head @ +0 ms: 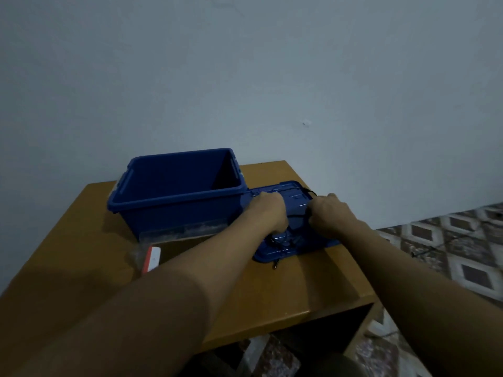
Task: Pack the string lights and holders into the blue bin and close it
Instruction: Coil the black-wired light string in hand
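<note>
- Found the blue bin lidless at centre left of the frame, on the wooden table, with no wire visible inside from this angle.
- Found its lid flat on the table just right of the bin, close against its side, with the string lights strewn across it as thin dark wire and one end hanging past the lid's lower edge.
- Noted the left hand down on the middle of the lid, fingers curled under and hidden; could not tell whether closed on wire or merely resting there.
- Noted the right hand just right of it, thumb and fingers pinched together on a dark loop of the string lights.
- Spotted a clear packet against the bin's lower front and a red-and-white card lower left of that; possibly the holders, too dim to confirm.
- Judged the step in hand as gathering the wire into one bundle before lifting it leftward into the bin.
- Needed to coil loosely, hand over hand, rather than tug: thin wire, likely to snag on the lid's ribs and rim.
- Needed to draw in the trailing end first, to avoid dragging it off the table or trapping it under the lid.
- Needed to keep the lid pinned flat meanwhile, against sliding or lifting with the wire.
- Left for afterwards: packets in, lid on, pressed shut.
</note>
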A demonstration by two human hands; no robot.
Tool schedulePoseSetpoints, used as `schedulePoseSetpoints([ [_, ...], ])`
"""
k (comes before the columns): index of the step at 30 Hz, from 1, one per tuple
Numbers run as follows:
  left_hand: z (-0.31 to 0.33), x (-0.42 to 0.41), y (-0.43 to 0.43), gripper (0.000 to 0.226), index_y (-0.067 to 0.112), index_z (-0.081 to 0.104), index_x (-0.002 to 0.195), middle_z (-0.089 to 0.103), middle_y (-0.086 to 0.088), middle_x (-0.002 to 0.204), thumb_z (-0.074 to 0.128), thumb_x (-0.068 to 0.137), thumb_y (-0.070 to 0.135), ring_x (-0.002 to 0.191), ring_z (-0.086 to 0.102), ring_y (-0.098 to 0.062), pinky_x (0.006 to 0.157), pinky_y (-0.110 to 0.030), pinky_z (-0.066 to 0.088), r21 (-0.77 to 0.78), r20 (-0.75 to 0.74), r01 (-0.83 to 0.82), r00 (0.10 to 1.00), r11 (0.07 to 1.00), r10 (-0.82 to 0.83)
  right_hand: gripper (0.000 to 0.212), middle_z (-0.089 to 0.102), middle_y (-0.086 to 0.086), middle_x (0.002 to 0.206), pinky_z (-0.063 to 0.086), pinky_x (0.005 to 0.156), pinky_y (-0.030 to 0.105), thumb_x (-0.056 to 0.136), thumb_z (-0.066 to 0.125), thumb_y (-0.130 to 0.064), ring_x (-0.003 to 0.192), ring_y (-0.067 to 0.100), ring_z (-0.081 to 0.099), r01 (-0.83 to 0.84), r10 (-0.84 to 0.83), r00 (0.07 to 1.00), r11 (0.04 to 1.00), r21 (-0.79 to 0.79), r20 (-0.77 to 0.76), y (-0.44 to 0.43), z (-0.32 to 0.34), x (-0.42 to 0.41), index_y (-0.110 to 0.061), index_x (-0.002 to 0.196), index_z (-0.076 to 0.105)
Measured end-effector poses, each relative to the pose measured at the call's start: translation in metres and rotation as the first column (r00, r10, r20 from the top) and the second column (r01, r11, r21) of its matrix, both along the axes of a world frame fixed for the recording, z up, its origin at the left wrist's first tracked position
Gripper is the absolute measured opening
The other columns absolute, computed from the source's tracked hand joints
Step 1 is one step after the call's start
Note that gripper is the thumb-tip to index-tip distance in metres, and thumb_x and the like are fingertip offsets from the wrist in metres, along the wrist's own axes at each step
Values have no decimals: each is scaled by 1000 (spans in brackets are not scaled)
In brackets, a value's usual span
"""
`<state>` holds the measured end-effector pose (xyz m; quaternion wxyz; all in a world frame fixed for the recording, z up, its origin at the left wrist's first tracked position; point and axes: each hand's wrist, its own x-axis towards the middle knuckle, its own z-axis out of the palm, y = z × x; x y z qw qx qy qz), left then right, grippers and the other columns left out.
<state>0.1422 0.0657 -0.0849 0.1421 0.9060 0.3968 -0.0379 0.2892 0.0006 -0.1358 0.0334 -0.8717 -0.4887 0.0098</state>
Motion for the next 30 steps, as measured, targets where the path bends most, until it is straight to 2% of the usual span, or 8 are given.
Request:
schedulePoseSetpoints([
  [2,-10,6,4,17,7,58,108,58,-12,108,60,93,14,92,60,-28,71,-38,51,33,-45,-10,999,999,11,25,61,8,117,49,90,46,95,47,-13,112,30,48,-10,9,1000,1000,6,26,-1,-4,3,-12,110,67],
  [7,-24,6,1,12,10,57,104,56,-8,102,59,93,13,83,53,-25,68,-36,45,127,-84,2,996,992,9,21,61,10,109,46,86,44,99,43,-19,106,30,49,-6,0,999,994,112,50,-12,-11,-1,-11,99,62],
  [10,-21,1,-5,4,11,54,96,56,-8,95,56,93,13,78,54,-24,61,-35,43,120,24,-7,1000,993,4,21,63,9,104,46,84,44,99,42,-20,102,29,50,16,-19,1000,968,250,10,-27,-10,-4,-11,99,61],
  [13,-12,-11,-15,15,12,48,80,53,-6,77,52,93,15,62,49,-22,50,-31,36,78,237,-22,972,997,3,20,67,7,100,46,84,45,99,45,-21,98,29,53,67,-48,997,917,394,-58,-48,-2,-12,-13,101,63],
  [16,-3,-26,-29,16,7,55,82,56,-6,70,52,94,18,55,47,-19,51,-29,38,-35,446,20,895,999,-2,18,71,6,96,52,80,45,99,50,-25,88,28,61,113,-48,989,846,521,-137,-68,9,-21,-15,102,64],
  [20,19,-55,-55,14,10,64,95,69,-5,85,60,96,23,67,58,-17,60,-29,47,-264,621,99,778,959,91,14,70,-1,81,55,63,39,100,54,-26,68,18,63,155,27,963,761,630,-269,-97,33,-51,-17,97,64],
  [24,38,-90,-83,7,11,61,92,76,-2,85,56,97,15,79,72,-21,73,-37,54,-565,684,214,662,797,307,13,68,-4,72,53,60,34,99,56,-27,68,15,65,105,143,944,722,684,-296,-126,59,-91,-18,93,64],
  [30,59,-145,-115,9,9,60,86,55,-2,69,56,92,14,64,51,-17,66,-38,47,-679,712,356,533,641,458,15,67,3,70,52,60,42,98,58,-27,67,25,63,40,326,892,632,774,-312,-167,93,-142,-21,85,65],
])
